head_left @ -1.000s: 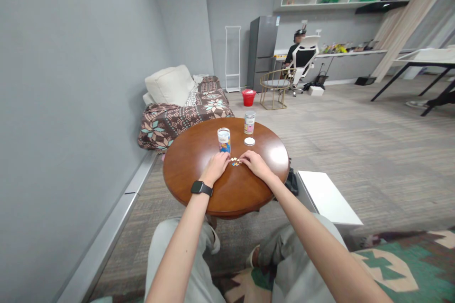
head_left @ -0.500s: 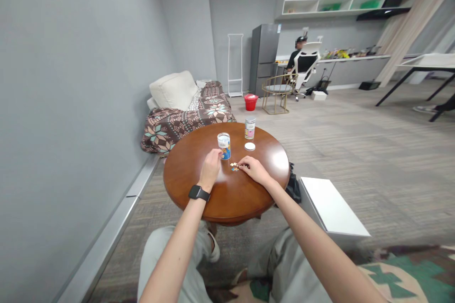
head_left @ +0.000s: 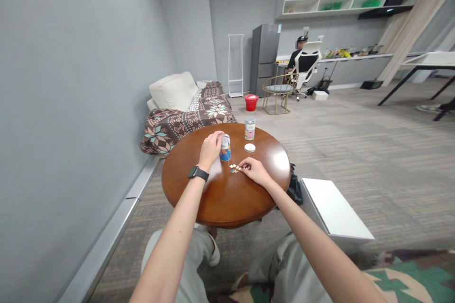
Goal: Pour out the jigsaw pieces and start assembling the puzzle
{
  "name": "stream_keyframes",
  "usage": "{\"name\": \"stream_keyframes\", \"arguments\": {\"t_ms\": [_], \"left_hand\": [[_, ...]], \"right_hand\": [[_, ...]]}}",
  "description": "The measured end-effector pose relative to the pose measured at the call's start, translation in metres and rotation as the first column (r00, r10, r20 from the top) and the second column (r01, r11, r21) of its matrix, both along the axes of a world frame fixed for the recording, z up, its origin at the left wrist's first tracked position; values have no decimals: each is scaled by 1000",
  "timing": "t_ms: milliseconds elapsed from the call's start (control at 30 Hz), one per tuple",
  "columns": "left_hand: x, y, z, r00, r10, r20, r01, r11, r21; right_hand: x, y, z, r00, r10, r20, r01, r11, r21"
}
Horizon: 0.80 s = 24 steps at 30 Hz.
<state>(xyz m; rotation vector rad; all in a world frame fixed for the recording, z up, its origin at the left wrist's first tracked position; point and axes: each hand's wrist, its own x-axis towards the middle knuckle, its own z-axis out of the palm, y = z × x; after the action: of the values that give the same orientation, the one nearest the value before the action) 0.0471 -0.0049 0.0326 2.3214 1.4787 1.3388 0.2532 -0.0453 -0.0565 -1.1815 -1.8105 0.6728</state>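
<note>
As hands [head_left: 210, 149] [head_left: 253, 170] curl, at can [head_left: 226, 155], puzzle pieces [head_left: 233, 166]

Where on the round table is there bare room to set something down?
The round table looks bare left of the left hand, between the small pieces and the table's near edge, and right of the right hand and white lid. Crowded: mid-table, around the pieces and blue can.
</note>
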Motion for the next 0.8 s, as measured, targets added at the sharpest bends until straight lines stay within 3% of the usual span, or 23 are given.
{"name": "stream_keyframes", "arguments": {"t_ms": [67,200,267,400,533,600,800], "left_hand": [[0,-1,-14,994,0,110,0,1000,-1],[9,-3,-43,969,24,244,33,973,-228],[16,-5,-52,954,15,299,68,962,-265],[20,-16,-54,957,112,267,-78,988,-136],[14,-29,-49,974,216,67,-215,976,-20],[11,-31,-50,971,237,37,-237,971,-4],[9,-28,-58,972,211,106,-213,977,8]], "right_hand": [[0,0,0,1000,7,-5,-7,1000,17],[1,0,-1,1000,9,-3,-9,998,60],[1,0,-1,1000,23,6,-23,997,80],[0,-3,0,994,15,105,-31,988,155],[0,-8,-3,935,-233,268,166,954,251],[0,-9,-5,910,-287,298,207,940,271],[-1,-8,-5,963,-36,268,-16,982,190]]}}
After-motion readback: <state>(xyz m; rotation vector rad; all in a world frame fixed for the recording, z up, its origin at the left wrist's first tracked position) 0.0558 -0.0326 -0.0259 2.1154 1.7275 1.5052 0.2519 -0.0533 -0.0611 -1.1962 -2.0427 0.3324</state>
